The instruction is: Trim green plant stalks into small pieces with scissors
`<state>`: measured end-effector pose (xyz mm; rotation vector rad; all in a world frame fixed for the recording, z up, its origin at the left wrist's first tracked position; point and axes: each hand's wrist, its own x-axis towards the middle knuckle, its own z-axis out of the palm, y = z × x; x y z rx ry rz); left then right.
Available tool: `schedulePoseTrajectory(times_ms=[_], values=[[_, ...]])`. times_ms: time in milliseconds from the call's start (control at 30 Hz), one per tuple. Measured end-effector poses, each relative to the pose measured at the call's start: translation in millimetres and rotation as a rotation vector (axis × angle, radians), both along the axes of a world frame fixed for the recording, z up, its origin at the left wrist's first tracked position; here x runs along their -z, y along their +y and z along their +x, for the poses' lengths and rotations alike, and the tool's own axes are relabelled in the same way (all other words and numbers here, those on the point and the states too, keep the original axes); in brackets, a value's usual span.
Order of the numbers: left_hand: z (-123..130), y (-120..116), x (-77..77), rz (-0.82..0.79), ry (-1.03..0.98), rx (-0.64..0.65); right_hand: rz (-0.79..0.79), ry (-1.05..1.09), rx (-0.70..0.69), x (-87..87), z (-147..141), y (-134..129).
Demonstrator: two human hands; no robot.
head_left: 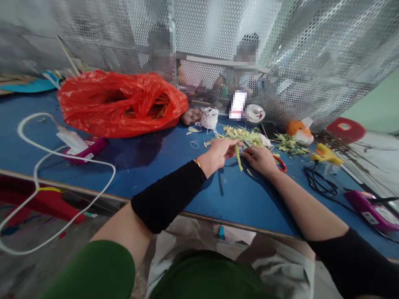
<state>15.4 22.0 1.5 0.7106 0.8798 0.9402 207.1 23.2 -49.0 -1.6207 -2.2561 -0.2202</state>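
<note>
My left hand (220, 153) is closed, pinching a thin pale-green strip (238, 158) that points down toward the blue tabletop (199, 182). Close beside it on the right, my right hand (260, 160) has its fingers curled around scissors. The red scissor handle (281, 163) sticks out behind the palm, and a grey blade (247, 143) shows ahead of the fingers. Whether those fingertips also pinch something is too small to tell. Just beyond both hands lies a loose heap of yellow-green scraps (238, 133). A small pale sliver (251, 173) rests below my right hand.
At left stands a red plastic bag (102, 108), near a white cable (34, 162) and a purple power strip (85, 150). White string (209, 118), a lit phone (238, 104) and a tape roll (255, 113) line the back. At right are a yellow glue gun (327, 154) and another purple power strip (370, 209).
</note>
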Motion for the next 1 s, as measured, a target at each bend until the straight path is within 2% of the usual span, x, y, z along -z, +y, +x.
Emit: schedulePoseTrajectory(times_ms=[367, 567, 1000], values=[[-2.6, -0.6, 3.1, 0.0, 0.001, -0.003, -0.061, -0.012, -0.067, -9.5, -7.2, -3.5], [-4.4, -4.6, 5.9, 0.013, 0.019, 0.029, -0.091, 0.014, -0.041, -15.9, -10.7, -8.4], [-8.3, -3.5, 1.1, 0.032, 0.05, 0.001, -0.147, 0.026, -0.041, -23.9, -22.7, -14.1]])
